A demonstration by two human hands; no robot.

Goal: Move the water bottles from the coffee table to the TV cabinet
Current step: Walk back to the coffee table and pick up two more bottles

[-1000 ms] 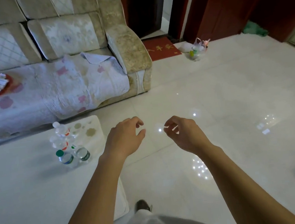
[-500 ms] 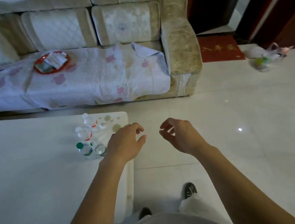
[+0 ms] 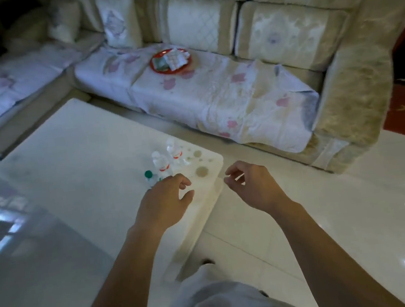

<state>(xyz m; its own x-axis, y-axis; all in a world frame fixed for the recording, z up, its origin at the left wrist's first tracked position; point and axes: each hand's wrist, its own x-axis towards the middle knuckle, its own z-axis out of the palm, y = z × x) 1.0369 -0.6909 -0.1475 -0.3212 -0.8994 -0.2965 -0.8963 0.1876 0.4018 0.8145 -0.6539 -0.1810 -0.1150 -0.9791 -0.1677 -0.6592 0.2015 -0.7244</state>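
- My left hand (image 3: 163, 204) has its fingers loosely curled and holds nothing; my right hand (image 3: 254, 187) is the same, also empty.
- Both forearms reach forward, palms down. The left is over the coffee table (image 3: 84, 173) corner, the right past its edge.
- The water bottles (image 3: 162, 164) stand upright on that corner, just beyond the left fingertips; the hand possibly hides one.
- Compared with half a second ago, the left hand has drawn nearer the bottles.

Green-capped bottle (image 3: 149, 174) partly behind the left hand (image 3: 163, 204), label out of sight; contents of the red tray (image 3: 153, 66) indistinct.
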